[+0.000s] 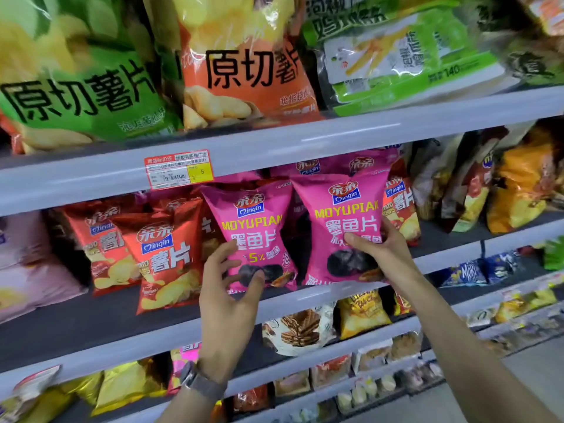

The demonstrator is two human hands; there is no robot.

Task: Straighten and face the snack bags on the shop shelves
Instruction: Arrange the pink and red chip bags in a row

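Right hand point(383, 248) gripping right pink bag point(341, 233) at its edge, left hand point(227, 288) spread loose before left pink bag point(256, 236), red chip bags point(161, 254) just left, one shelf point(91, 325).

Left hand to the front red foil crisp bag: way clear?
Probably yes. The left hand looks open, and the front red foil crisp bag stands just left of it, with nothing in front.

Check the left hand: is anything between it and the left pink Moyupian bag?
Nothing visible does. The left hand is open before the lower half of the left pink Moyupian bag; the red Qinqin crisp bag stands to its left, not between. The right hand grips the right pink Moyupian bag.
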